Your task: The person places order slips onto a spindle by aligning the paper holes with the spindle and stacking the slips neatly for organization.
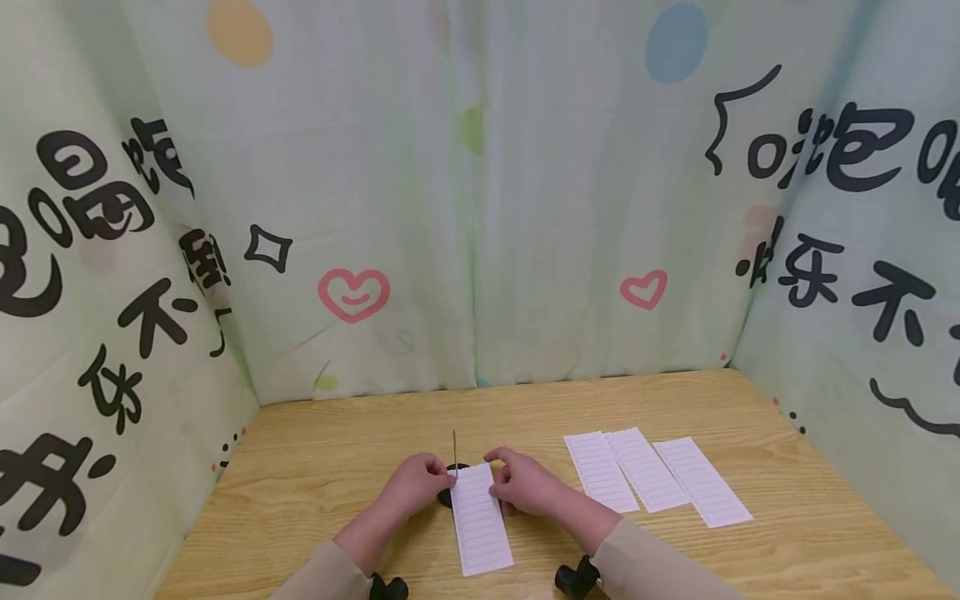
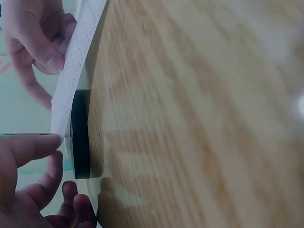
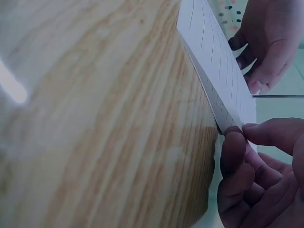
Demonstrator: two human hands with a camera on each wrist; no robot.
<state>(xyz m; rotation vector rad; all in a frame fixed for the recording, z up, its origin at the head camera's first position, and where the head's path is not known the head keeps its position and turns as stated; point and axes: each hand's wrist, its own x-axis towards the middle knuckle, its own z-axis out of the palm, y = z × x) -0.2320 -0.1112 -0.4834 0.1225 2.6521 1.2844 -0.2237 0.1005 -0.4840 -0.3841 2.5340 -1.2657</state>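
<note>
Paper slip [image 1: 482, 525] short of the worktop's [image 1: 315, 467] far edge, pinched by left hand [image 1: 414, 485] and right hand [image 1: 527, 483], thin spike [image 1: 454, 448] upright at its corner — uneven tugging could rip it; three more slips [image 1: 647, 469] toward the right edge

slips [image 1: 482, 529]: plain matt paper | spike [image 1: 453, 446]: looks like metal | base [image 2: 81, 142]: smooth, material hard to tell | table [image 1: 337, 425]: wood grain, kinda glossy | curtain [image 1: 555, 208]: creased cloth, pretty matt | sleeves [image 1: 652, 562]: matt cloth too

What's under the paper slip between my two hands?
Beneath the far end of the paper slip is a black base on the wooden table. The slip hides much of the base's top from view.
</note>
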